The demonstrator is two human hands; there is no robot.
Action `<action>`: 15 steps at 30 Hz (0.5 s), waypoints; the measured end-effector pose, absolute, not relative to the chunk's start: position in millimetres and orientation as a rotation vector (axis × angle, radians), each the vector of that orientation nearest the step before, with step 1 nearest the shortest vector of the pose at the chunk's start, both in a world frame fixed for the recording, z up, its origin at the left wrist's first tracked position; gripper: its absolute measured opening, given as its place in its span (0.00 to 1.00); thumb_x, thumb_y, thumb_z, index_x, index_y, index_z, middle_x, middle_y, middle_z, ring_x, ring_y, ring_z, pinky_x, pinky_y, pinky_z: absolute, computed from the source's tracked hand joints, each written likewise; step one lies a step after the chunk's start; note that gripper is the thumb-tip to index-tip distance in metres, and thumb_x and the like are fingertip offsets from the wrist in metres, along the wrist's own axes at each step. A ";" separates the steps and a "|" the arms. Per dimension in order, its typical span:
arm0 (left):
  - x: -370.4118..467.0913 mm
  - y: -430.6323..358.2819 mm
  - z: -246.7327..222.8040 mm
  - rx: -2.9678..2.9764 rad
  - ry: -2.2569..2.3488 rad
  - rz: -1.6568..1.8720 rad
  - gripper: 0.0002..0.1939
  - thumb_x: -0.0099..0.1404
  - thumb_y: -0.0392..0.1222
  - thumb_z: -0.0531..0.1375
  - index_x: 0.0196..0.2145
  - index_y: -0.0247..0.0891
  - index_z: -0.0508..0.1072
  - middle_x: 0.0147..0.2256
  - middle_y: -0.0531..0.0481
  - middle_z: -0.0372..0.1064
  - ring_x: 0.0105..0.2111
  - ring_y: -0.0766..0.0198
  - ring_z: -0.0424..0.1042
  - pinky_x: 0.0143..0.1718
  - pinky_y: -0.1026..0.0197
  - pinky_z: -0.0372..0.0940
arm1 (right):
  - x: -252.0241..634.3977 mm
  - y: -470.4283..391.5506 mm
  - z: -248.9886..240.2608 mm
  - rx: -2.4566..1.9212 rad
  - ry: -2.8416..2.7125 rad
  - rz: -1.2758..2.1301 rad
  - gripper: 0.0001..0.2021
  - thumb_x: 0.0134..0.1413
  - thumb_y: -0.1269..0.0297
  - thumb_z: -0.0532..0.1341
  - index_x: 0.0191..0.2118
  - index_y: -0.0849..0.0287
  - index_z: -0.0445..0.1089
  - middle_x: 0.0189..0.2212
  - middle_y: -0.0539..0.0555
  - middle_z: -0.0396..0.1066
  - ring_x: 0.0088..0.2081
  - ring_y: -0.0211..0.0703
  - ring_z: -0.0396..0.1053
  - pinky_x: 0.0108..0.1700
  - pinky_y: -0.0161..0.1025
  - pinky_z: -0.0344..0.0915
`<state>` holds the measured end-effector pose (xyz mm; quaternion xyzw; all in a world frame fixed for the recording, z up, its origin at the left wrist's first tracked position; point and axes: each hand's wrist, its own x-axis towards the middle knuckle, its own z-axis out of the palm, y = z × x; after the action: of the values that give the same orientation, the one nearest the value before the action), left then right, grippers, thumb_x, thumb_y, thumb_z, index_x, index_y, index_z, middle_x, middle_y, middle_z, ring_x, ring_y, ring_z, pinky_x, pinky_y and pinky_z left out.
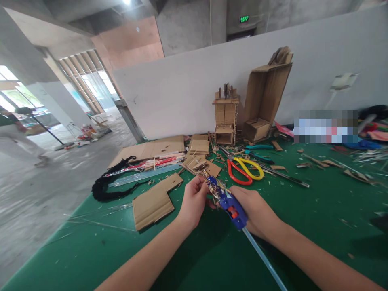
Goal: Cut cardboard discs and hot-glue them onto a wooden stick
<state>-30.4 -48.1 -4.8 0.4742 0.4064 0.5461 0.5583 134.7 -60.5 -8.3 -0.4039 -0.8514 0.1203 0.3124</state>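
Note:
A blue glue gun (pixel 232 206) with a red part in its body and a clear glue stick (pixel 263 254) out of its rear end points up and to the left. My right hand (pixel 253 204) is wrapped round it from the right. Bits of scrap cling to its front part. My left hand (pixel 194 198) is closed in a pinch just left of the gun's nozzle, on a small brown piece (pixel 200 166) partly hidden by the fingers. Scissors with one red and one yellow handle (pixel 249 167) lie just beyond my right hand.
An L-shaped cardboard piece (pixel 154 204), black yarn (pixel 98 190) and glue sticks (pixel 145 176) lie left on the green table (pixel 100 242). Teal-handled pliers (pixel 259 157) and cardboard scraps lie behind. A small cardboard chair (pixel 224 117) and a tall cardboard box (pixel 265 97) stand against the white wall.

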 end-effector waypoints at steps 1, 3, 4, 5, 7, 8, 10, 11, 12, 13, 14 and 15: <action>-30.3 -47.8 -5.5 1.120 0.952 1.291 0.14 0.56 0.50 0.60 0.28 0.37 0.64 0.20 0.58 0.62 0.14 0.73 0.59 0.14 0.68 0.61 | 134.7 -60.8 -7.8 -1.055 -2.255 0.317 0.03 0.45 0.72 0.54 0.29 0.58 0.60 0.24 0.50 0.63 0.24 0.38 0.62 0.25 0.33 0.54; -30.2 -47.3 -6.8 1.117 0.943 1.300 0.12 0.57 0.48 0.60 0.27 0.37 0.63 0.19 0.58 0.62 0.14 0.73 0.59 0.13 0.69 0.60 | 134.7 -61.2 -7.0 -1.041 -2.265 0.319 0.04 0.45 0.73 0.54 0.29 0.58 0.60 0.24 0.50 0.63 0.24 0.38 0.62 0.26 0.33 0.54; -30.2 -47.2 -7.2 1.115 0.941 1.303 0.12 0.57 0.47 0.60 0.27 0.38 0.63 0.19 0.59 0.61 0.14 0.73 0.59 0.13 0.69 0.60 | 134.7 -61.3 -6.8 -1.038 -2.265 0.320 0.04 0.45 0.73 0.54 0.29 0.58 0.60 0.25 0.50 0.64 0.24 0.38 0.63 0.26 0.33 0.55; -30.2 -47.2 -7.4 1.112 0.941 1.304 0.11 0.57 0.47 0.60 0.27 0.38 0.63 0.19 0.59 0.61 0.14 0.73 0.59 0.13 0.69 0.59 | 134.8 -61.4 -6.7 -1.037 -2.266 0.320 0.04 0.46 0.72 0.54 0.30 0.58 0.60 0.25 0.51 0.64 0.25 0.39 0.63 0.26 0.33 0.55; -30.3 -47.3 -7.2 1.109 0.947 1.305 0.12 0.57 0.48 0.60 0.28 0.37 0.64 0.19 0.59 0.62 0.14 0.73 0.59 0.13 0.69 0.60 | 134.8 -61.4 -6.7 -1.036 -2.265 0.322 0.04 0.46 0.72 0.53 0.30 0.58 0.61 0.25 0.51 0.64 0.25 0.39 0.63 0.26 0.34 0.55; -30.4 -47.5 -6.8 1.108 0.952 1.304 0.12 0.57 0.48 0.60 0.28 0.37 0.64 0.20 0.58 0.62 0.14 0.73 0.59 0.13 0.69 0.60 | 134.9 -61.5 -6.5 -1.036 -2.264 0.322 0.04 0.47 0.72 0.53 0.30 0.59 0.61 0.25 0.51 0.64 0.25 0.39 0.63 0.26 0.34 0.55; -30.6 -47.9 -5.8 1.107 0.966 1.301 0.13 0.57 0.49 0.60 0.28 0.37 0.64 0.21 0.57 0.63 0.15 0.74 0.59 0.14 0.69 0.61 | 135.2 -61.8 -6.0 -1.047 -2.254 0.318 0.03 0.47 0.72 0.53 0.29 0.58 0.61 0.24 0.51 0.64 0.24 0.39 0.63 0.26 0.34 0.55; -30.7 -48.1 -5.1 1.107 0.974 1.300 0.13 0.58 0.49 0.59 0.28 0.36 0.64 0.22 0.56 0.64 0.15 0.73 0.60 0.14 0.69 0.61 | 135.4 -61.9 -5.9 -1.055 -2.245 0.321 0.03 0.47 0.72 0.53 0.29 0.58 0.61 0.24 0.51 0.64 0.24 0.40 0.63 0.26 0.35 0.56; -30.8 -48.3 -4.4 1.109 0.980 1.298 0.13 0.58 0.49 0.59 0.29 0.36 0.64 0.22 0.56 0.64 0.16 0.73 0.60 0.14 0.69 0.62 | 135.8 -61.8 -6.1 -1.066 -2.234 0.325 0.03 0.47 0.72 0.53 0.29 0.58 0.61 0.24 0.51 0.64 0.24 0.40 0.64 0.26 0.35 0.56; -30.7 -48.5 -3.5 1.112 0.985 1.296 0.13 0.58 0.49 0.59 0.29 0.36 0.64 0.22 0.56 0.63 0.16 0.73 0.61 0.14 0.69 0.62 | 136.2 -61.5 -6.8 -1.077 -2.218 0.331 0.03 0.47 0.72 0.53 0.29 0.58 0.61 0.24 0.51 0.65 0.24 0.40 0.64 0.26 0.35 0.56; -30.6 -48.7 -2.7 1.115 0.989 1.294 0.13 0.58 0.49 0.59 0.29 0.36 0.64 0.22 0.56 0.63 0.16 0.72 0.62 0.14 0.69 0.62 | 136.6 -60.9 -8.3 -1.086 -2.202 0.340 0.03 0.47 0.72 0.54 0.30 0.57 0.62 0.25 0.51 0.66 0.25 0.40 0.65 0.26 0.34 0.57; -30.5 -48.9 -1.8 1.116 0.992 1.293 0.13 0.58 0.49 0.59 0.29 0.36 0.64 0.22 0.56 0.63 0.17 0.72 0.62 0.13 0.69 0.62 | 137.0 -59.8 -10.7 -1.092 -2.186 0.345 0.03 0.47 0.71 0.55 0.30 0.57 0.62 0.25 0.50 0.67 0.25 0.40 0.65 0.26 0.34 0.57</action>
<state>-30.5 -48.9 -1.8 0.4717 0.4193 0.5465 0.5504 137.0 -59.8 -10.7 -0.4177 -0.8359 0.1320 0.3307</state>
